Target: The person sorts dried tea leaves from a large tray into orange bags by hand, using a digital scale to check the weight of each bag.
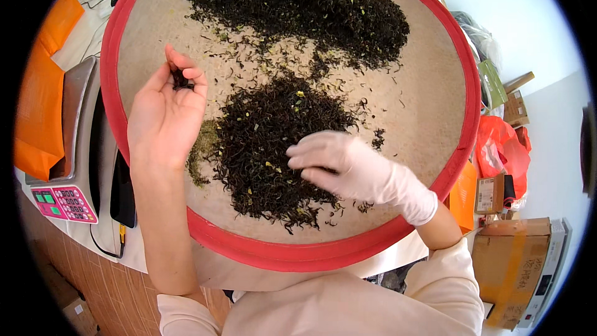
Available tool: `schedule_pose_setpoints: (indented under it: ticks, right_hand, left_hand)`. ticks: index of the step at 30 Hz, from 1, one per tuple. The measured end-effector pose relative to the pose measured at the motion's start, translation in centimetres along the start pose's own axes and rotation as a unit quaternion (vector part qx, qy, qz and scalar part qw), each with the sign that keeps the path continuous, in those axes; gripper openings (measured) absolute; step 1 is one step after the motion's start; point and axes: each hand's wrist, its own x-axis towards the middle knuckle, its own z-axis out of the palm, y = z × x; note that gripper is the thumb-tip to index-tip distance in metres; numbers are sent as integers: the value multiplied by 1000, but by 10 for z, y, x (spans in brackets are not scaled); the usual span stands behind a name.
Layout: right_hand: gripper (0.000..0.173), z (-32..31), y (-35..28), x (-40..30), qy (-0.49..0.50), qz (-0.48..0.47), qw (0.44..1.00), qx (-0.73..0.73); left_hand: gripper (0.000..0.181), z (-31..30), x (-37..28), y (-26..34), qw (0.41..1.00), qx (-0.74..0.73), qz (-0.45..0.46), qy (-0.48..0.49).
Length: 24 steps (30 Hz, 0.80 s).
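Note:
My bare left hand [170,102] is palm up over the left side of a round woven tray [289,256] with a red cloth rim. Its curled fingers hold a small clump of dark dried leaves [181,80]. My right hand [345,163], in a white glove, hovers at or touches the right side of the near pile of twisted dark leaves [280,121], which look like tea; contact is unclear. Nothing shows between its slightly spread fingers. Yellow-green bits dot that pile. A larger heap of dark leaves [298,4] lies at the tray's far side.
Greenish fine debris [203,154] lies left of the near pile. Left of the tray stands a digital scale [65,203] with an orange bag [39,116] on it, beside a black phone-like object [123,196]. At right are a cardboard box [510,266] and a red plastic bag [501,154].

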Motion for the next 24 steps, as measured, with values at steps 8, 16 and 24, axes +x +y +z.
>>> schedule_pose_setpoints:
  ticks: [8,16,24]
  right_hand:
    - [27,-36,60,0,58,323,940,-93]
    - [34,-12,58,22,48,313,925,211]
    - [27,-34,3,32,61,237,939,243]
  left_hand:
    - [22,-2,0,3,999,2,-19,-30]
    - [22,0,1,1,999,2,-30,-32]
    - [22,-4,0,9,999,-5,-24,-29]
